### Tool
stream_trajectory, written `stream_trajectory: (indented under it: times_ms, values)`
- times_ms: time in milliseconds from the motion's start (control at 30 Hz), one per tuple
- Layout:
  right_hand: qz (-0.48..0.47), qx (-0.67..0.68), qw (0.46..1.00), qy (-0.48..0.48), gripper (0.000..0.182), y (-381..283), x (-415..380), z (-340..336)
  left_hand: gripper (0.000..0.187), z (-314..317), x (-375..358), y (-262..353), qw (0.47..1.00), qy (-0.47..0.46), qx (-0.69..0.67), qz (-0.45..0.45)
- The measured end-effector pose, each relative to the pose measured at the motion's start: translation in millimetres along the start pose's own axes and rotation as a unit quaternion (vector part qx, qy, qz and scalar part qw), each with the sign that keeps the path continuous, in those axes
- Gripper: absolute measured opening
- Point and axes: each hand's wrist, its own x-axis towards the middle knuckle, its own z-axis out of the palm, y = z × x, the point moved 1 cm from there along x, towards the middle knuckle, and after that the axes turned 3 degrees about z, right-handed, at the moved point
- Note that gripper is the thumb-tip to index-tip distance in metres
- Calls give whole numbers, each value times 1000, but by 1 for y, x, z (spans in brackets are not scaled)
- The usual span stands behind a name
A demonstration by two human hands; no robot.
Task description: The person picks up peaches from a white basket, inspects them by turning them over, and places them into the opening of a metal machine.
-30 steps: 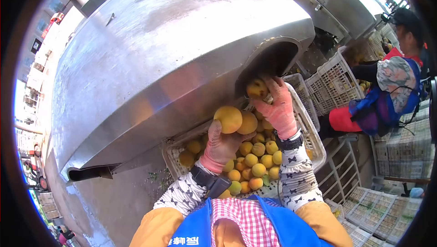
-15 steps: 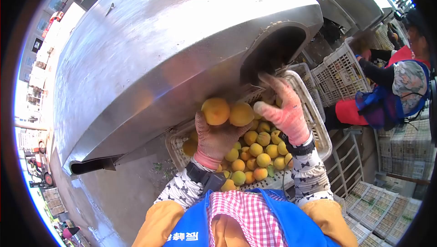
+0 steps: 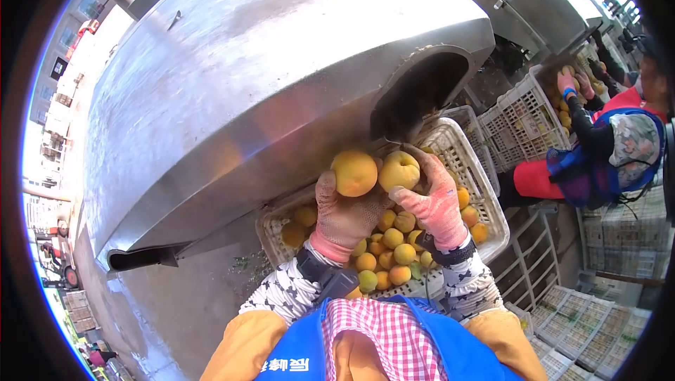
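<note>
My left hand point(image 3: 346, 219), in a pink and beige work glove, is palm up with its fingers curled under a large yellow peach point(image 3: 354, 173). Right beside it, my gloved right hand point(image 3: 436, 202) has thumb and fingers closed round a second yellow peach point(image 3: 399, 171). Both hands are over a white plastic crate point(image 3: 496, 223), where many yellow and greenish peaches point(image 3: 404, 254) lie. The fingers of my left hand are partly hidden behind the fruit.
A big metal housing point(image 3: 281, 79) with a dark round opening point(image 3: 422, 89) stands just beyond the crate. To the right, a co-worker in a blue vest point(image 3: 598, 163) handles fruit at another crate point(image 3: 524, 124). Stacked crates point(image 3: 590, 325) stand at the lower right.
My right hand has come down and left from near the opening and taken hold of one peach in my left hand. My left hand has shifted slightly right.
</note>
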Motion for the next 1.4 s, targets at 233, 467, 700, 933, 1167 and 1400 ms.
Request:
stream_trajectory:
  times_ms: [233,467,700,933,1167,1400]
  values:
    - [-179,-412,883,135,72,14,68,2,44,-21,-15,12,978,144,144,-43]
    - [-109,-391,894,189,60,21,90,25,34,-42,-11,5,963,112,241,55]
    - [-161,-179,965,109,56,-20,63,-7,37,-18,-5,7,997,65,25,21]
    - [-44,-136,990,-2,67,4,-15,8,40,-9,-2,0,996,43,83,9]
    - [-228,-315,921,18,71,-33,-15,-1,35,-8,-1,1,779,24,620,91]
    - [-101,-138,985,-10,69,-8,-15,-13,45,16,11,-5,973,97,199,-72]
